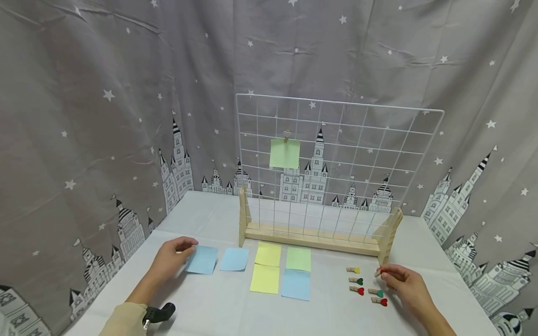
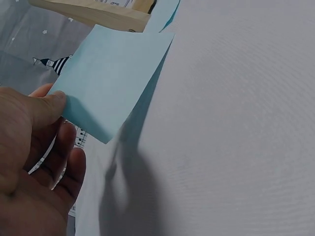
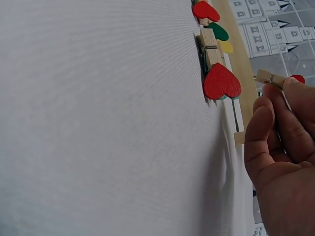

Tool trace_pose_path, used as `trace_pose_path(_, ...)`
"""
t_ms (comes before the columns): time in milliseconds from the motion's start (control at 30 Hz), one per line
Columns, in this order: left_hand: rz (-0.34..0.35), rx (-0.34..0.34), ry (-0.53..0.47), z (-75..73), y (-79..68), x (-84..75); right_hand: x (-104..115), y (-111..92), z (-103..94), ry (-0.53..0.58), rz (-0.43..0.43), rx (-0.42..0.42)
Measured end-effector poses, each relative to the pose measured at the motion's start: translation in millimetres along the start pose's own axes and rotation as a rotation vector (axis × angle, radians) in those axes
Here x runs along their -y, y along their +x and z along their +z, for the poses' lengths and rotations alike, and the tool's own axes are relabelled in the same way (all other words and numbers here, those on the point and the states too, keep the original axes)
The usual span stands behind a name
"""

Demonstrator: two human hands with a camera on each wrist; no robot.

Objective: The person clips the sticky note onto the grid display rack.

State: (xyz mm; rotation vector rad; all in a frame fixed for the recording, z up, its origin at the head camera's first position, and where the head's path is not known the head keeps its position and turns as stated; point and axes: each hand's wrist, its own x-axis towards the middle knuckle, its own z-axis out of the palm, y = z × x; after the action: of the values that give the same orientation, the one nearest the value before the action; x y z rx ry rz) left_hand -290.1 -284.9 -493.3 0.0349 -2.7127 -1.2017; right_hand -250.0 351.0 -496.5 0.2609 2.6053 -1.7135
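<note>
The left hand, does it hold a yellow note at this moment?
No, the left wrist view shows the left hand pinching a blue note.

A: Curtain [image 1: 201, 60], colour and print?
B: Grey ground. Scattered white stars [image 1: 108, 95]; white castles [image 1: 176, 163] in black line, some spires banded black and white.
A: Paper?
B: All unpatterned. Held note [image 1: 201, 260]: light blue. Two other blue notes [image 1: 234, 259], same hue. Two yellow notes [image 1: 265, 278], pale lemon. Lower green note [image 1: 299, 259] and upper green note [image 1: 285, 154]: both light green.
A: Clips?
B: Bare pale wood, solid-coloured hearts. Held clip [image 1: 382, 271]: red. Others: two red clips [image 1: 360, 291], one yellow clip [image 1: 357, 270], one dark green clip [image 1: 359, 281], one teal-green clip [image 1: 380, 293].
A: Remaining items?
B: Wire grid [image 1: 340, 102] white; base [image 1: 311, 237] pale yellowish wood; tabletop [image 1: 210, 312] white; sleeve [image 1: 123, 319] beige; wristband [image 1: 155, 315] black.
</note>
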Motion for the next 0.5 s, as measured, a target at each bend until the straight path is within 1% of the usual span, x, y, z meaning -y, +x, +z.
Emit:
trace_pose_path(300, 0.029, -0.02, 0.006, -4.4, 3.8, -3.4, 5.2, 3.1, -2.8, 0.074, 0.056, 0.008)
trace_pose_path(400, 0.048, -0.031, 0.003, -5.4, 5.5, -5.7, 7.2, 3.4, -3.9, 0.106, 0.057, 0.003)
trace_pose_path(500, 0.059, -0.042, -0.002, -6.6, 8.1, -9.3, 8.3, 3.0, -4.8, 0.115, 0.041, 0.0)
